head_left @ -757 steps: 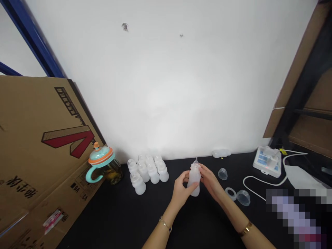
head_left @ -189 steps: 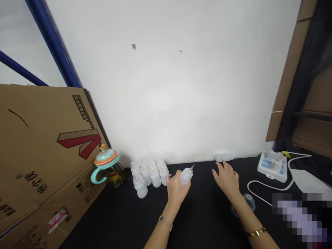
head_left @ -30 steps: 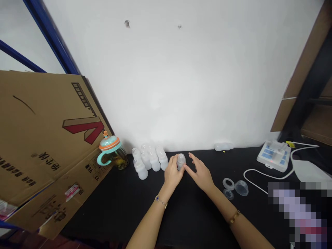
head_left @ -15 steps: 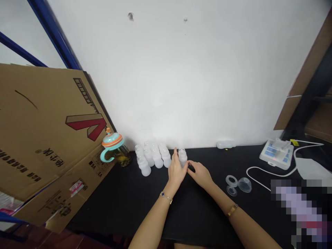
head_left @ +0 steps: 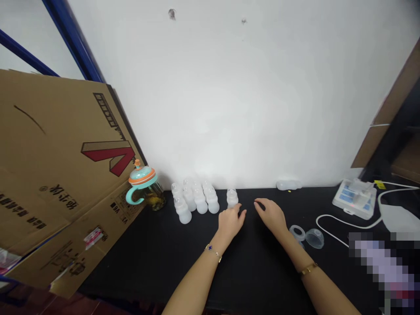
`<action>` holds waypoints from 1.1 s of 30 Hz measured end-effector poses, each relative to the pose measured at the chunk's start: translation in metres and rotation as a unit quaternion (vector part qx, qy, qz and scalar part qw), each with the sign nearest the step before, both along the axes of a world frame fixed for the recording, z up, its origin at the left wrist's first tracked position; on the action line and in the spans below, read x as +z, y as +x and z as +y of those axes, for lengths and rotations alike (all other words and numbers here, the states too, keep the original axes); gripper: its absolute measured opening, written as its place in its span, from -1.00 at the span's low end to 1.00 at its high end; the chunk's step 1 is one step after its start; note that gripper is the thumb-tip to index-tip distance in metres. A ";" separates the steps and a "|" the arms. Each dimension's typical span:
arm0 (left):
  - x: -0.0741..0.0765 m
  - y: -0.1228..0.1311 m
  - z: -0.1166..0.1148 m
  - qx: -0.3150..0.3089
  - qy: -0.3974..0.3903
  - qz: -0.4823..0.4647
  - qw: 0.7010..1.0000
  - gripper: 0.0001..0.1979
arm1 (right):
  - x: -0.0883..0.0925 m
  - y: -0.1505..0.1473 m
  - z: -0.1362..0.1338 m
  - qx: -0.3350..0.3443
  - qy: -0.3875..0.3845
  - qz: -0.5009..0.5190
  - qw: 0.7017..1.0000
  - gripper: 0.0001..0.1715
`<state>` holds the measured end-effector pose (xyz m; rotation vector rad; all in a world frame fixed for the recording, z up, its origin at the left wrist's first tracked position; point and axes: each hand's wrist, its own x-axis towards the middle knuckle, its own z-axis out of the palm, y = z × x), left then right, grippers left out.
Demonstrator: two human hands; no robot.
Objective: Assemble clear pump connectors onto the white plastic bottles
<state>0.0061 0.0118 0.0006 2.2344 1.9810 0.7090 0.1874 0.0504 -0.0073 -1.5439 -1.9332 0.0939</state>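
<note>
A single white baby bottle [head_left: 232,199] with a clear domed cap stands upright near the wall, its lower part partly hidden by my left hand. My left hand [head_left: 230,224] is right in front of it, thumb and fingers apart; nothing shows in its grasp. To the right of the bottle, my right hand [head_left: 273,214] hovers over the black table, fingers curved and thumb apart, holding nothing visible. Several similar white bottles [head_left: 201,203] are grouped to the left. Beside my right forearm lie a translucent ring [head_left: 297,232] and a clear dome cap [head_left: 315,238].
A teapot-like jug [head_left: 143,181] with turquoise handle stands at the left, beside a large cardboard box [head_left: 65,144]. On the right are a white-and-blue case [head_left: 354,199] and a white cable [head_left: 333,221]. A whitish elongated item [head_left: 288,185] rests against the wall.
Both hands have come off the single bottle, which now stands by itself. My left hand has drawn back towards me, and my right hand has moved to the right. The view has shifted slightly.
</note>
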 end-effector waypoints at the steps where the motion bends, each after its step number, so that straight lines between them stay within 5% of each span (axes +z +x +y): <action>1: 0.001 -0.002 0.002 0.004 -0.008 -0.004 1.000 -0.64 | 0.002 0.004 0.001 -0.009 0.005 0.003 1.000 -0.63; 18: 0.002 -0.026 0.017 0.053 -0.030 -0.063 0.996 -0.62 | 0.038 0.043 -0.002 -0.126 0.005 -0.011 0.992 -0.65; 26: 0.002 -0.033 0.022 0.069 -0.045 -0.064 0.995 -0.56 | 0.065 0.082 -0.018 -0.218 -0.120 -0.045 0.967 -0.56; 33: 0.003 -0.034 0.022 0.068 -0.053 -0.073 0.994 -0.58 | 0.058 0.108 -0.025 -0.170 -0.246 -0.106 0.948 -0.37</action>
